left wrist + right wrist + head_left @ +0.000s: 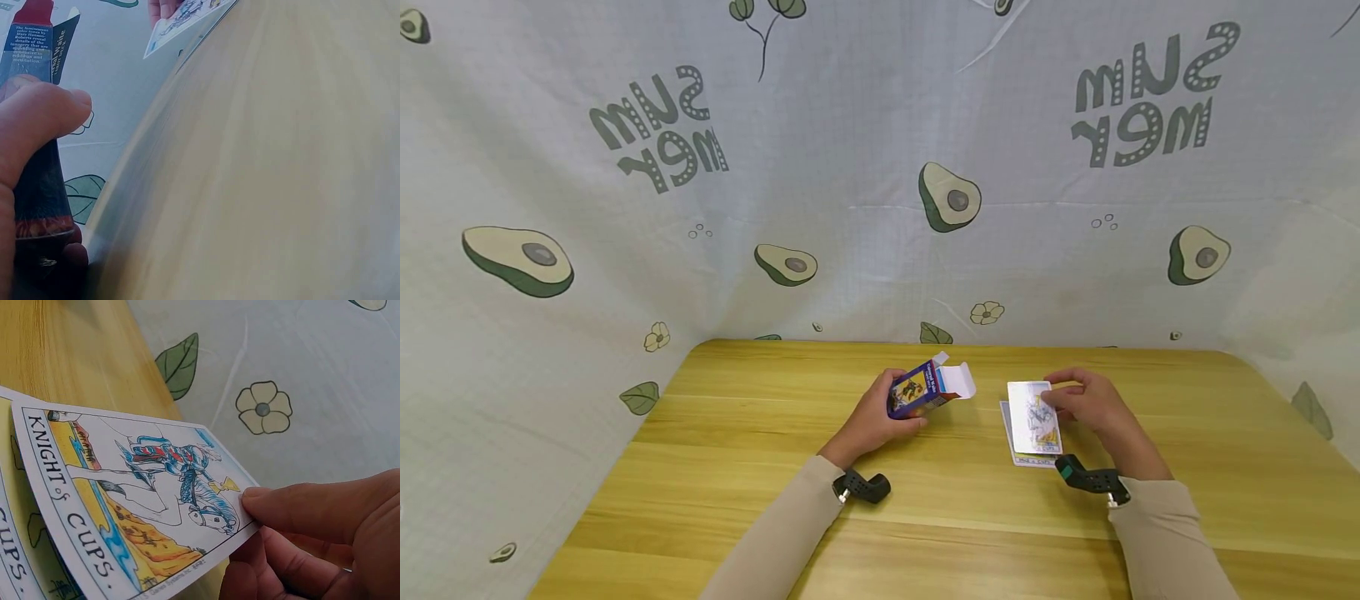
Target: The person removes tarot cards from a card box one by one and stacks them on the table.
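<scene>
My left hand grips a purple card box above the table, its white flap standing open toward the right. In the left wrist view the thumb presses along the side of the box, which carries small printed text. With thumb and fingers my right hand pinches the right edge of a tarot card marked "Knight of Cups". Beneath that card, partly covered, another card shows, with "Cups" lettered along its border.
A wooden table spreads under both hands. Behind it hangs a pale cloth printed with avocados, leaves and mirrored lettering. A black wrist strap with a camera mount sits on the right wrist, another strap on the left.
</scene>
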Demonstrator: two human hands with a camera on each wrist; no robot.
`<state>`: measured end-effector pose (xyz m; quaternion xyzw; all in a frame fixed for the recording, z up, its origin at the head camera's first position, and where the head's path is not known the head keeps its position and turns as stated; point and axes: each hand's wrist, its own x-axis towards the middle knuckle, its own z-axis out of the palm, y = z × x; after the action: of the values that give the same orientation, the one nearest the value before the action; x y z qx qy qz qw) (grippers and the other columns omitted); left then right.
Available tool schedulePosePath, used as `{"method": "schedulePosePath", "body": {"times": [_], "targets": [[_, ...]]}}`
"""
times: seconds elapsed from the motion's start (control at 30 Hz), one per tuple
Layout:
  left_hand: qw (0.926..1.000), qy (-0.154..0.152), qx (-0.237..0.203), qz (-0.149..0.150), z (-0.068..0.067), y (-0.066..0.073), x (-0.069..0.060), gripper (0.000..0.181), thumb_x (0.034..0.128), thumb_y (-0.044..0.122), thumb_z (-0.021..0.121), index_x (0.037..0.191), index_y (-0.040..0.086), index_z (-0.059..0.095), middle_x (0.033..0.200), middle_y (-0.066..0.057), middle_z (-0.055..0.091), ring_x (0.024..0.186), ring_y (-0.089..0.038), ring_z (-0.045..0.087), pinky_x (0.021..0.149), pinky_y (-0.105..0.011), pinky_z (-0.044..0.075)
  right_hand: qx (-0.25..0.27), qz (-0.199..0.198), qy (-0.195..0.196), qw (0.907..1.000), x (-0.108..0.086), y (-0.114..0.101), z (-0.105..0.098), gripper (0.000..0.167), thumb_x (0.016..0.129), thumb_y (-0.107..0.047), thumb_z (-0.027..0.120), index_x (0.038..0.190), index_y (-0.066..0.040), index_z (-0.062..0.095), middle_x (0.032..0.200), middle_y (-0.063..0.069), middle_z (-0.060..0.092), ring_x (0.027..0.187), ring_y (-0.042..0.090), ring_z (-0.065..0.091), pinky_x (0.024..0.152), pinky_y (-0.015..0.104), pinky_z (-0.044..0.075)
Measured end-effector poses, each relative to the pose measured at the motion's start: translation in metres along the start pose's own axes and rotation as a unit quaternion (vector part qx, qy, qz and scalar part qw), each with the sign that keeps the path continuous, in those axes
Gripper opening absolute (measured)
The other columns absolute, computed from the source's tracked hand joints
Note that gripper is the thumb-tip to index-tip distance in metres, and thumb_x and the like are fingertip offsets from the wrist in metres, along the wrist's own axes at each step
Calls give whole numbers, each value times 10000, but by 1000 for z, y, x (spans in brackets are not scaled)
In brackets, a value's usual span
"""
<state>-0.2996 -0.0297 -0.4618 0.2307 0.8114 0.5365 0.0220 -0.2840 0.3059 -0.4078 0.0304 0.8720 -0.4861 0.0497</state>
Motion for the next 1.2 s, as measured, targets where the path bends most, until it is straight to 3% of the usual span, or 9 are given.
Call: {"method": "schedulePosePath", "body": {"times": [0.4,0.73,1.2], "targets": [[10000,-11,-64,20,0,1,1,699,808,272,785,1357,121,379,1192,-49,497,1032,-164,510,893,-292,455,-220,151,22,9996,5,6,4,451,916,-173,645,1265,77,509,1112,277,631,830,238,598,671,238,468],[10000,1,34,-42,0,0,1,710,805,283,786,1364,130,376,1198,-43,494,1033,-161,509,895,-293,453,-261,49,-19,9996,4,6,4,417,900,-127,657,1215,109,520,1015,242,650,748,202,611,638,258,516],[9999,20,92,-61,0,2,2,709,803,288,787,1363,135,380,1193,-41,488,1030,-159,503,891,-291,449,-729,-4,-57,9973,7,9,5,411,887,-152,673,1193,92,548,1062,292,606,772,241,591,658,275,511]]}}
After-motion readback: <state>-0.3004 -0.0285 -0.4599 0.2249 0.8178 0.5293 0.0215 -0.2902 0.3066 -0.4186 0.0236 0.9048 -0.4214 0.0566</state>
